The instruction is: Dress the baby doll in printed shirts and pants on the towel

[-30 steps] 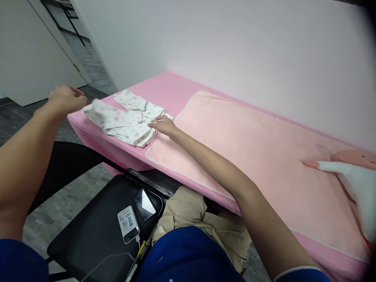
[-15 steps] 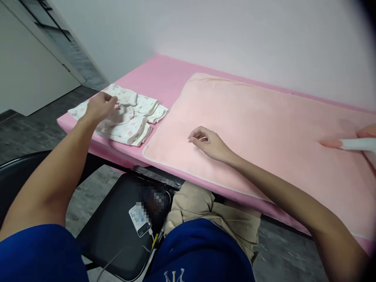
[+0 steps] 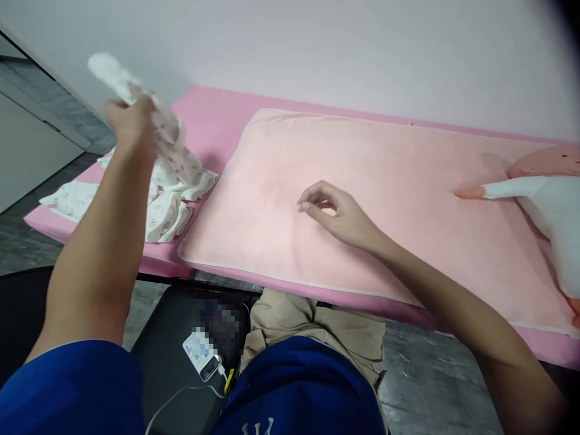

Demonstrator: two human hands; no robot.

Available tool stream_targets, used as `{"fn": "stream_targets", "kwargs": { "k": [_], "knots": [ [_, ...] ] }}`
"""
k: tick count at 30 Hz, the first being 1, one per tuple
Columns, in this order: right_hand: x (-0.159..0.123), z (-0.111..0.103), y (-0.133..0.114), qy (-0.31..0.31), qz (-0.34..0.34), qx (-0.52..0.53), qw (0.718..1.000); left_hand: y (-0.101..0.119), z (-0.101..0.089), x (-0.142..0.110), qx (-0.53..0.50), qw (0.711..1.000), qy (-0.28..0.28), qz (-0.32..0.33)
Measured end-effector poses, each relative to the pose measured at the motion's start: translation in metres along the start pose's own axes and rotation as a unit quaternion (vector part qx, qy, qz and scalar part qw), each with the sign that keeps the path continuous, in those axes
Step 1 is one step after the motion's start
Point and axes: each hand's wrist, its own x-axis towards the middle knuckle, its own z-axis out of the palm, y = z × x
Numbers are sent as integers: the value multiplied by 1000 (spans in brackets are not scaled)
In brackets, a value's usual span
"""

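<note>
My left hand (image 3: 131,121) is closed on a white baby garment (image 3: 170,130) with a small print, raised above the far left of the table; motion blurs its upper end. Below it lie more folded printed baby clothes (image 3: 167,214), partly hidden by my forearm. Over the peach mat (image 3: 254,223) hovers my right hand (image 3: 335,211), its fingers loosely curved with a gap between thumb and fingertips and nothing in them. At the right edge, a baby doll (image 3: 557,211) in white clothing lies on the mat, cut off by the frame.
The pink-covered table (image 3: 217,112) stands against a pale wall (image 3: 339,54). A black chair (image 3: 158,338) is below its front edge, bearing a white power bank (image 3: 199,353) with a cable (image 3: 176,393) plugged in.
My left hand has lifted a garment off the clothes pile, up and toward the wall. The view has turned right, showing more of the doll. My right hand stays over the mat.
</note>
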Motion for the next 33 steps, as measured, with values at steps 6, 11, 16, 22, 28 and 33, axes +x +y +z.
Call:
{"fn": "stream_targets", "kwargs": {
  "k": [6, 11, 16, 22, 28, 33],
  "knots": [
    [14, -44, -41, 156, -152, -178, 960, 115, 79, -186, -312, 877, -257, 258],
    [-26, -68, -69, 197, -157, -163, 954, 149, 84, -305, -460, 754, -422, 204],
    [-72, -85, -82, 192, -146, -137, 961, 149, 90, -326, -458, 733, -466, 188],
    [-95, -83, -94, 241, -139, -152, 948, 158, 91, -344, -374, 798, -404, 245],
    [-97, -77, -110, 313, -140, -109, 933, 172, 84, -351, -376, 780, -349, 359],
    [-118, -87, -134, 356, -166, -136, 909, 167, 65, -312, -370, 769, -224, 471]
  ]
}}
